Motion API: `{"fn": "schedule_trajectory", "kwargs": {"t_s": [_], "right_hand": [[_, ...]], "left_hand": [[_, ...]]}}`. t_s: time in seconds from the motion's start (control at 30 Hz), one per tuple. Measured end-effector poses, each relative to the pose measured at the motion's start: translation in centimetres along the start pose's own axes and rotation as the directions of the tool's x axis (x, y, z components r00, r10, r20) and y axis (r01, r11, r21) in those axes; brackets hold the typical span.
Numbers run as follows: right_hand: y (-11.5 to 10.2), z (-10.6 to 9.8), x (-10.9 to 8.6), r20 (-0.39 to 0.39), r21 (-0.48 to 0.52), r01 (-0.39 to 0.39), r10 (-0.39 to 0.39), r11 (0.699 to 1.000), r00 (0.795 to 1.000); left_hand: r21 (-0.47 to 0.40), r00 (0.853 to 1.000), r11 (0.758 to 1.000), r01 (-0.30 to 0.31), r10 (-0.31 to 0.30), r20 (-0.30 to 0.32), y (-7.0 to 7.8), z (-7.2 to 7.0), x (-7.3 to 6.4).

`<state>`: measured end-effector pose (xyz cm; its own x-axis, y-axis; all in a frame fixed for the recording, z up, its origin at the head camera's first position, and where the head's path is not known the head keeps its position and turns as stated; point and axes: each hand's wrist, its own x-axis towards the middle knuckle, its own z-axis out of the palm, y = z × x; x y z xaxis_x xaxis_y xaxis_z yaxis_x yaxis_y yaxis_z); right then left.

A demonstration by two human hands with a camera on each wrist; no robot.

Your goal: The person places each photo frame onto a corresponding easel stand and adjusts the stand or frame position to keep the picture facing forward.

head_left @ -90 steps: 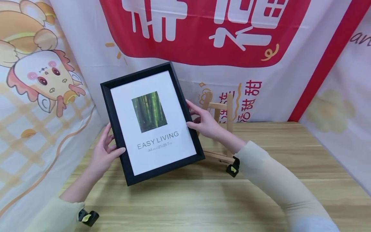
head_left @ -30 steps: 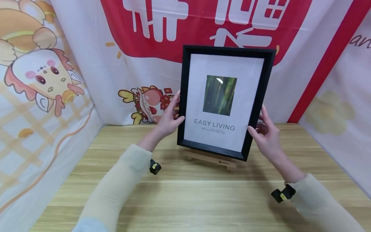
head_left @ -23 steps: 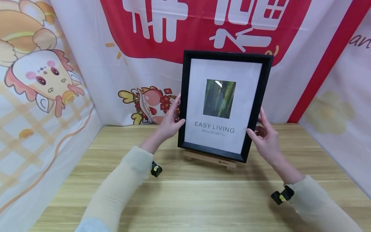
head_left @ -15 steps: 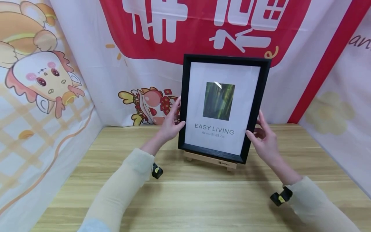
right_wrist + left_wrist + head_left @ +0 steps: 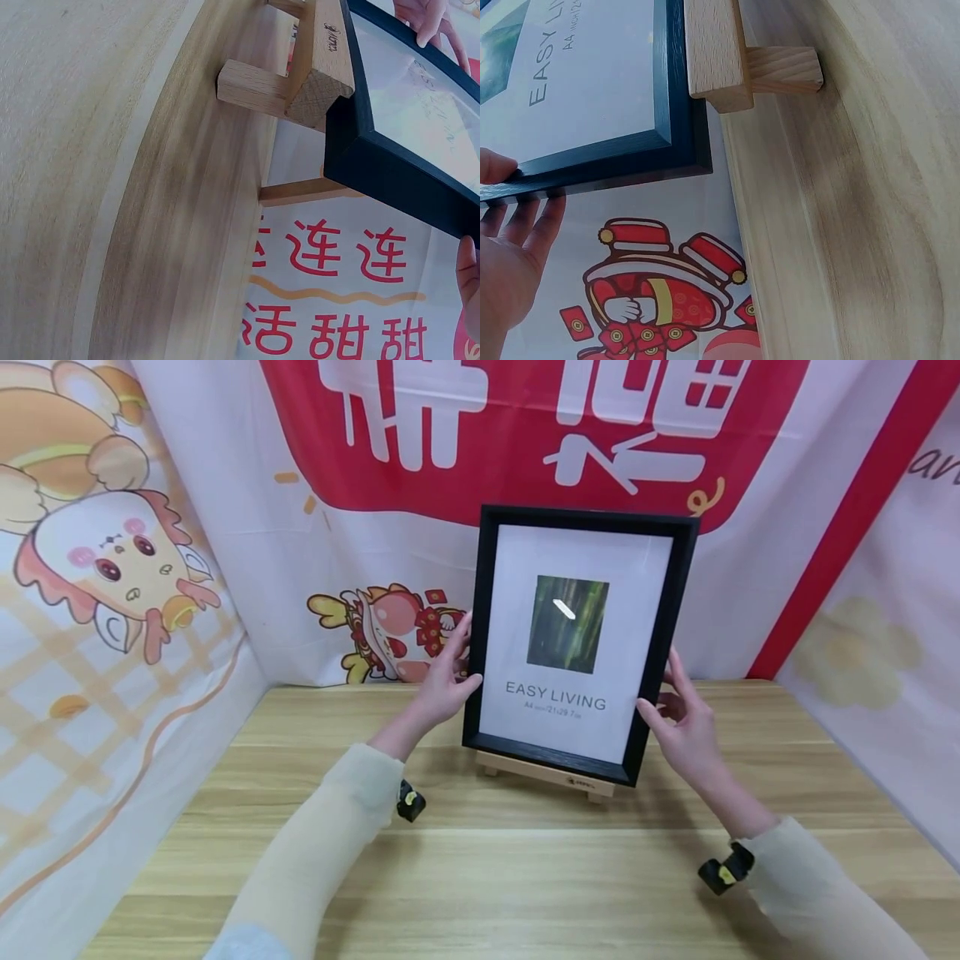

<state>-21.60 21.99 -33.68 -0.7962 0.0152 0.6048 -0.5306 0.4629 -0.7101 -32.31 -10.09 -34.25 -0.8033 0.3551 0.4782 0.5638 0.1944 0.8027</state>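
A black picture frame (image 5: 485, 610) with a white insert reading "EASY LIVING" leans back on a small wooden easel (image 5: 543, 771). Its lower edge sits on the easel's ledge (image 5: 319, 67), as both wrist views show. My left hand (image 5: 442, 681) grips the frame's left side, thumb on the front and fingers behind. On the right side, my right hand (image 5: 688, 727) holds the edge the same way, with its fingertips partly hidden behind the frame. Most of the easel is hidden by the frame; a rear leg (image 5: 307, 191) shows in the right wrist view.
The easel stands toward the back of a wood-grain table (image 5: 480, 877). Close behind hangs a white cloth with a red printed panel (image 5: 420, 485). Printed cloths also line the left side (image 5: 97, 693) and right side (image 5: 885, 635).
Three seconds ago the frame was tilted in both hands, left of the easel. It moved right, turned upright and came down onto the ledge. Lately it shifts only slightly, leaning further back.
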Motion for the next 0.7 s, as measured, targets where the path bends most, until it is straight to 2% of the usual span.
{"fn": "schedule_trajectory", "kwargs": {"t_s": [0.13,0.23,0.43,0.57,0.7], "right_hand": [[0.4,0.0,0.1,0.001,0.011,-0.001,0.001,1.0,1.0],[1.7,0.1,0.1,0.005,0.014,-0.011,0.01,1.0,1.0],[3.6,0.1,0.2,0.025,0.006,-0.049,0.048,0.999,0.999],[3.6,0.1,-0.4,0.054,0.023,-0.093,0.092,0.995,0.994],[3.6,0.3,-1.7,0.09,0.059,-0.163,0.157,0.985,0.983]], "left_hand": [[-0.002,1.0,1.0,0.013,-0.013,0.01,-0.2,-0.1,0.2],[-0.001,1.0,1.0,0.025,-0.025,0.013,-0.2,-0.1,0.2],[-0.017,0.998,0.998,0.054,-0.054,-0.028,-0.5,0.1,-0.1],[-0.039,0.992,0.994,0.104,-0.107,-0.061,-0.7,0.4,-0.9],[-0.052,0.988,0.987,0.152,-0.154,-0.031,-1.4,0.5,-2.5]]}}
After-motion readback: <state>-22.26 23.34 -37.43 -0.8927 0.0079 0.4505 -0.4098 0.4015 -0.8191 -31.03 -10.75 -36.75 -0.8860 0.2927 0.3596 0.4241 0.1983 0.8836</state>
